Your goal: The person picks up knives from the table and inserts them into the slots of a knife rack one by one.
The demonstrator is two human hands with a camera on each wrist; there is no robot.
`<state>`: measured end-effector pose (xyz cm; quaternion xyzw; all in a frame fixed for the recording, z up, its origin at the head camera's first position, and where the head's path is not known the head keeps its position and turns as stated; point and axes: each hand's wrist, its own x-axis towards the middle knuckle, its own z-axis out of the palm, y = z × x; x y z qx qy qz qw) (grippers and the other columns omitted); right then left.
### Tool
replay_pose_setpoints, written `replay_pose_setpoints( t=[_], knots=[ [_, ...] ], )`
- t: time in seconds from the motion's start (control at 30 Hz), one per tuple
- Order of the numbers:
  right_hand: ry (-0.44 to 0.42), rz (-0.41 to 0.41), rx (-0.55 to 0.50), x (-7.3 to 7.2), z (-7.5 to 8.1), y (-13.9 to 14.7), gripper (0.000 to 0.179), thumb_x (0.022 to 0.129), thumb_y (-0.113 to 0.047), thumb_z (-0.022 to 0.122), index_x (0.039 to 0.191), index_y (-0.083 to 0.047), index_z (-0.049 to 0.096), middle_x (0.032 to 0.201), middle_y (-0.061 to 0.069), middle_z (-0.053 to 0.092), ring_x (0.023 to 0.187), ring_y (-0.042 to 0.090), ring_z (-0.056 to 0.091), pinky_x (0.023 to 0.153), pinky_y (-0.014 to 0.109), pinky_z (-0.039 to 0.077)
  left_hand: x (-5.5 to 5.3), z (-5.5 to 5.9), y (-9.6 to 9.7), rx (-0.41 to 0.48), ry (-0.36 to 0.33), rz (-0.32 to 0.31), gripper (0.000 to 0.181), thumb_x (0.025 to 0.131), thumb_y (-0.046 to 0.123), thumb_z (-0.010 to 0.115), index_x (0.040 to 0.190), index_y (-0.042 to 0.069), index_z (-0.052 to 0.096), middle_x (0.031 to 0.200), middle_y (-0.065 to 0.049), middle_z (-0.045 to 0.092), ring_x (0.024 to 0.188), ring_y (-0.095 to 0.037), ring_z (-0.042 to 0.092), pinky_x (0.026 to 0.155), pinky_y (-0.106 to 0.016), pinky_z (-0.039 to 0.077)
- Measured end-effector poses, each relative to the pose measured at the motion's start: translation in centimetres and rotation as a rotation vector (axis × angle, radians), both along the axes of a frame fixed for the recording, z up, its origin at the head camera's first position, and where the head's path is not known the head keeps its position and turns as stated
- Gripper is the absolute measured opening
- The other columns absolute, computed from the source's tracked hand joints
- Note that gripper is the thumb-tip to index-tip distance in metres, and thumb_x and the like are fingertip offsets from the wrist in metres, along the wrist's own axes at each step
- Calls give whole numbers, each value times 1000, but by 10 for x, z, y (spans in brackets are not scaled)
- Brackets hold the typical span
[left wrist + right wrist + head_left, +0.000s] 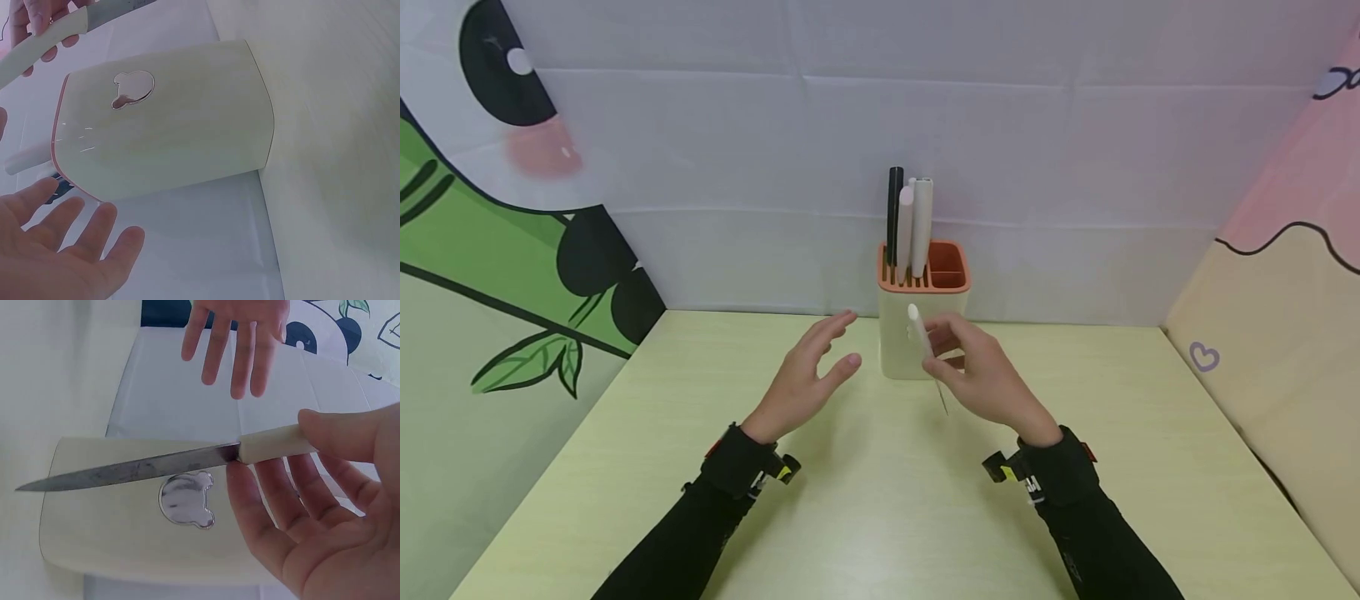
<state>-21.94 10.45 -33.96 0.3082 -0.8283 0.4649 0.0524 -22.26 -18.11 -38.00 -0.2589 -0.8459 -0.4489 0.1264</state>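
Note:
A knife (pixel 144 467) with a narrow grey blade and a white handle (pixel 275 444) is pinched between thumb and fingers of my right hand (pixel 981 371). Its blade points down in the head view, in front of a cream knife holder (pixel 898 333) with an orange slotted top. Several handles, one black (pixel 895 208) and others white (pixel 922 225), stand up from the holder's slots. To the left of the holder my left hand (pixel 805 375) hovers with fingers extended, holding nothing. In the left wrist view, its fingers lie near the holder's side, apparently apart from it.
The holder stands at the back of a pale wooden table (pixel 865 517), close to a light cloth backdrop (pixel 737 150). Cartoon-printed panels flank the table left and right. A shiny bear-head emblem (pixel 134 87) marks the holder's front.

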Motion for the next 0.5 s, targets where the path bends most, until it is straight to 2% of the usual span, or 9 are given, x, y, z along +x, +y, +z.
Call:
replay_pose_setpoints(
  t=[0.3, 0.5],
  knots=[
    [-67, -51, -114, 2, 0, -4, 46, 98, 3, 73, 139, -6, 56, 122, 13, 66, 109, 27, 68, 87, 33, 64, 0, -1, 1, 12, 24, -7, 63, 107, 28, 66, 163, 12, 42, 166, -9, 42, 145, -35, 48, 116, -61, 44],
    [-72, -76, -168, 2, 0, -4, 47, 97, 4, 74, 140, -2, 54, 123, 16, 65, 110, 31, 68, 89, 32, 64, -1, -3, 2, 32, 35, -1, 61, 107, 27, 66, 162, 11, 45, 162, -10, 46, 143, -38, 50, 115, -60, 45]
  ],
)
